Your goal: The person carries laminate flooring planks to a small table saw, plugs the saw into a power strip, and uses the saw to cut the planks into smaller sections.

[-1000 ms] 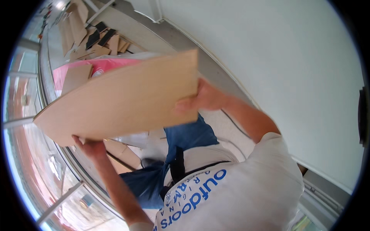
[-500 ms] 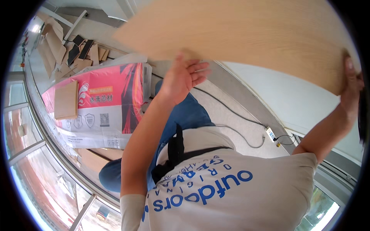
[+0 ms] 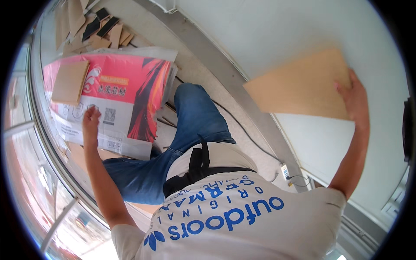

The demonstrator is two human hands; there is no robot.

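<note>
My right hand [image 3: 354,97] grips the right edge of a light wood-grain board [image 3: 299,84], with the thumb on its face. The board is held up tilted in front of the pale wall at right. My left hand [image 3: 91,123] is over a pink, white and black printed plastic package [image 3: 130,108], its fingers loosely bent and holding nothing visible. Just beyond those fingers a smaller tan wood piece [image 3: 69,81] lies on the package, apart from the hand.
Wood offcuts [image 3: 115,35], some black, lie heaped at the far left. A dark cable [image 3: 242,125] runs along the floor to a white power strip [image 3: 284,171] by the wall base. My bent jeans-clad knee [image 3: 190,93] is beside the package. Glazed window frames [image 3: 39,173] line the left.
My left hand has left the board's underside and swung left over the package. The board, in my right hand, has moved away and now appears smaller. The view has shifted too.
</note>
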